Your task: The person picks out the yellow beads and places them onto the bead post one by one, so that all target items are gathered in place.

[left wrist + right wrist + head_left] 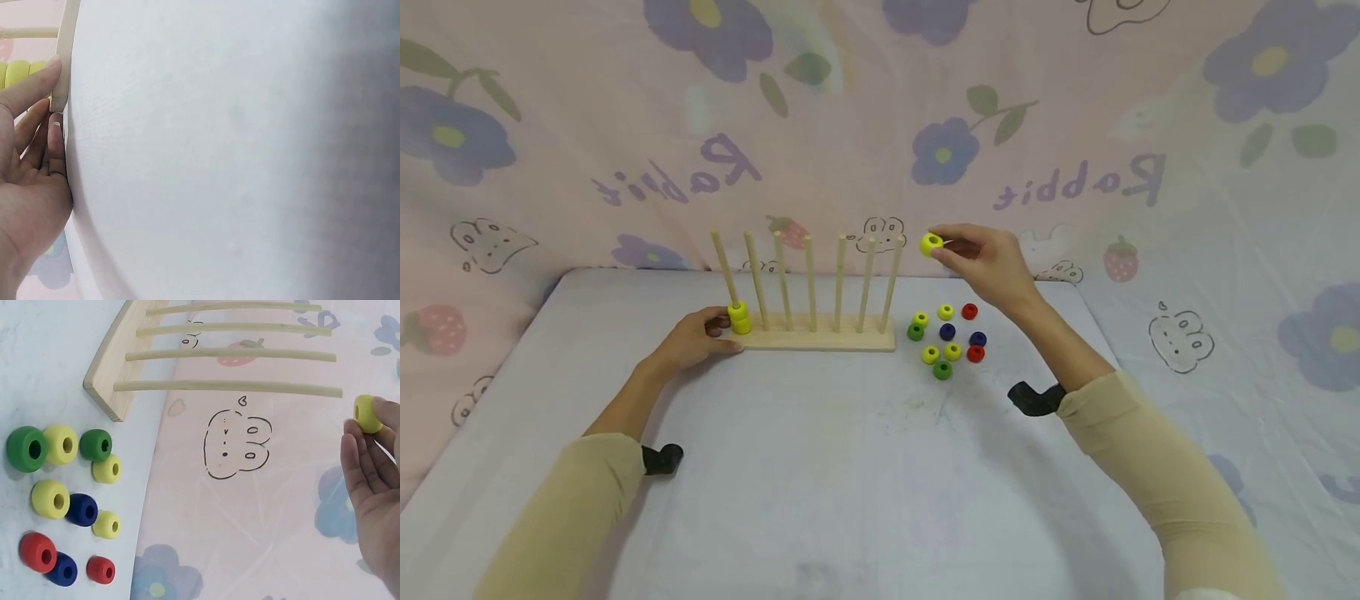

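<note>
A wooden peg rack (820, 340) with several upright pegs stands on the table. Yellow beads (740, 317) are stacked at the foot of its leftmost peg. My left hand (691, 340) holds the rack's left end; in the left wrist view the thumb lies on the base (61, 75) and the other fingers are at its end. Up in the air, right of the rightmost peg, my right hand (988, 262) pinches a yellow bead (931, 244) between thumb and fingers. The right wrist view shows that bead (367, 414) near the tip of the closest peg (228, 387), apart from it.
Loose beads lie right of the rack: several yellow ones (952, 351), green (942, 369), dark blue (947, 332) and red (970, 311). A patterned cloth (850, 125) hangs behind the white table (820, 467). Black straps (1036, 399) stick out at both wrists.
</note>
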`<state>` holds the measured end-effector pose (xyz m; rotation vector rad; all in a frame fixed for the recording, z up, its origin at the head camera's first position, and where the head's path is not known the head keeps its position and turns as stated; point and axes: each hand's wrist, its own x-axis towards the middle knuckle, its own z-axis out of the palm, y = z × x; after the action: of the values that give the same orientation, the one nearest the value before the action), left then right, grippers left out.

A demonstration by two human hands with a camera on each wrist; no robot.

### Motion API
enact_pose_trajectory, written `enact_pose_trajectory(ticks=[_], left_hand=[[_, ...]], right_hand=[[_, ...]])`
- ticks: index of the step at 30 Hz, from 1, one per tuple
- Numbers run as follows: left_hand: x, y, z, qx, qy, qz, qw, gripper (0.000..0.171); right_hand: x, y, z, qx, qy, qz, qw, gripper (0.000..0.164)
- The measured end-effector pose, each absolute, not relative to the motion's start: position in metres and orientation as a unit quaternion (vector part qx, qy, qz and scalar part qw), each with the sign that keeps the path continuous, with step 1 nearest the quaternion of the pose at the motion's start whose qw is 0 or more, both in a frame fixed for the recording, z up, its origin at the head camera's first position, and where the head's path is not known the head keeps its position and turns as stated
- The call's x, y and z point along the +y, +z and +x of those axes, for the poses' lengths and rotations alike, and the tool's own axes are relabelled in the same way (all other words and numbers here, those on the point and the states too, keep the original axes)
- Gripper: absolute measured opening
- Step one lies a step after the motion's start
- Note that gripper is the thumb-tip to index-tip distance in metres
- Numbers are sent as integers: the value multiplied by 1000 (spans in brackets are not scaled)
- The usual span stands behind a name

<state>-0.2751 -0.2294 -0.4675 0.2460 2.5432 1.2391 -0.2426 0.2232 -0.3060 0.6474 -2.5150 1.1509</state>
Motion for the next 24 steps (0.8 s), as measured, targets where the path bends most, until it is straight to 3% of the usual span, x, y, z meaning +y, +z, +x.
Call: enact_pose_trajectory(ticks=[24], left_hand=[[-229, -468, -274, 887, 429, 83, 148, 83]], right_hand=[[186, -279, -257, -875, 360, 295, 134, 28]])
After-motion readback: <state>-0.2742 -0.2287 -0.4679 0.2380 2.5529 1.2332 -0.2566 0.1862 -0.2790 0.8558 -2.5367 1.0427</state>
